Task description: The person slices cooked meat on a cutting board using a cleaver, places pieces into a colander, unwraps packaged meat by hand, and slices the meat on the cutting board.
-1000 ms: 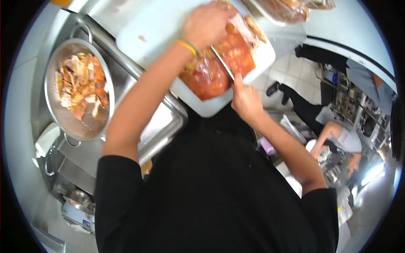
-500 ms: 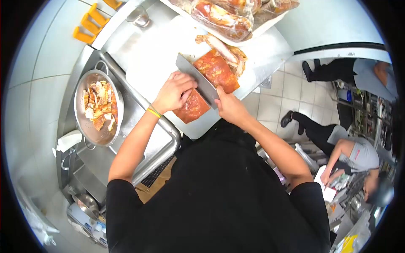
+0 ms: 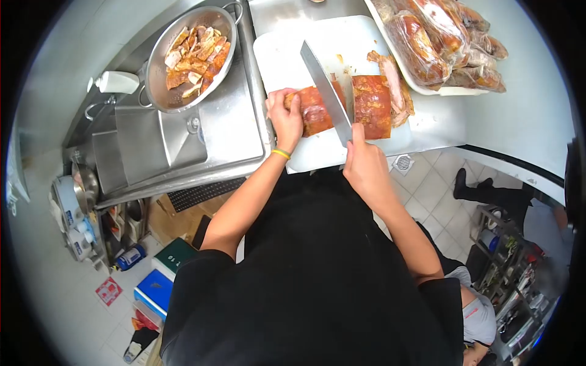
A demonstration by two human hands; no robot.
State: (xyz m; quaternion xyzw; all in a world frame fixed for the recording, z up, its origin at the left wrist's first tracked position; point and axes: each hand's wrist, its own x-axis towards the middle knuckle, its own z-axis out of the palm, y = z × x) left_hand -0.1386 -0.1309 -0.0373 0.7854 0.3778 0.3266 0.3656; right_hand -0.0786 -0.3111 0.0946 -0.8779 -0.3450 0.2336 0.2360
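My right hand (image 3: 368, 160) is closed round the handle of a broad cleaver (image 3: 326, 91), whose blade lies over the right part of a browned piece of meat (image 3: 316, 116). At that piece's left end, my left hand (image 3: 287, 121) grips it with curled fingers. Just right of the blade, a second browned block (image 3: 372, 107) rests on the white cutting board (image 3: 284, 52). Beside it lie paler torn strips of meat (image 3: 397, 88).
A steel colander (image 3: 160, 82) of cut meat stands on the sink (image 3: 235, 131) at the left. Plastic-wrapped meat pieces (image 3: 421, 52) fill a white tray (image 3: 390, 46) at the back right. Two people are at the right, one in a grey shirt (image 3: 479, 317).
The view has turned and shifted. The left piece now lies apart from the right block, with a gap between them. My left hand has moved to its far left end.
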